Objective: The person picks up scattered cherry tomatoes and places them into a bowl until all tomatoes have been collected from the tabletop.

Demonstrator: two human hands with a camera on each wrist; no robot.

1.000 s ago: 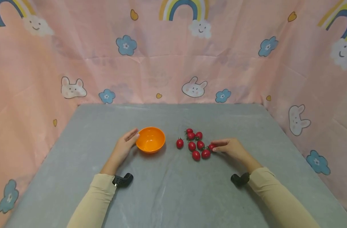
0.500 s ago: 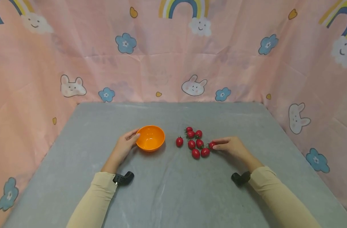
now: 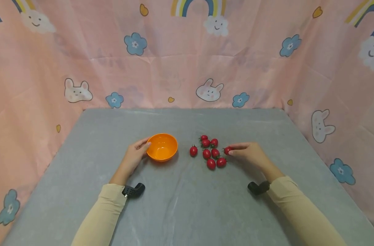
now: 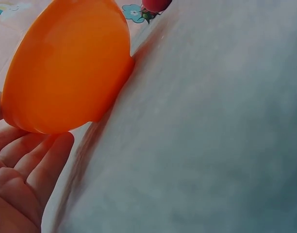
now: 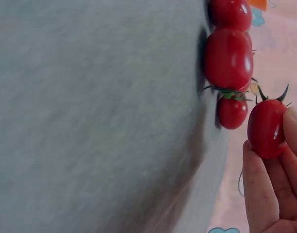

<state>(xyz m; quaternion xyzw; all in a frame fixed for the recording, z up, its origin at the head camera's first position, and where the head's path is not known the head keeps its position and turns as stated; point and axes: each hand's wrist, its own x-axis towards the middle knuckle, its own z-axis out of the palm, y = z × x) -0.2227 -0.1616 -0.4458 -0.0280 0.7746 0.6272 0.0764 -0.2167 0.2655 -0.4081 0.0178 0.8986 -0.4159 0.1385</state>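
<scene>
An orange bowl stands left of centre on the grey table, with nothing in it. My left hand holds its left side, thumb at the rim and fingers against the outer wall. Between thumb and fingers of my right hand a cherry tomato is pinched, its green stem end pointing away from the palm. That tomato is raised off the table, just right of a loose group of several other cherry tomatoes. A lone cherry tomato lies nearest the bowl.
The grey table reaches back to a pink patterned curtain that also hangs along both sides. Each wrist wears a black camera mount, the left mount and the right mount.
My right hand has lifted its cherry tomato slightly up and away from the group. The left hand stays at the bowl. The whole head view has shifted a little.
</scene>
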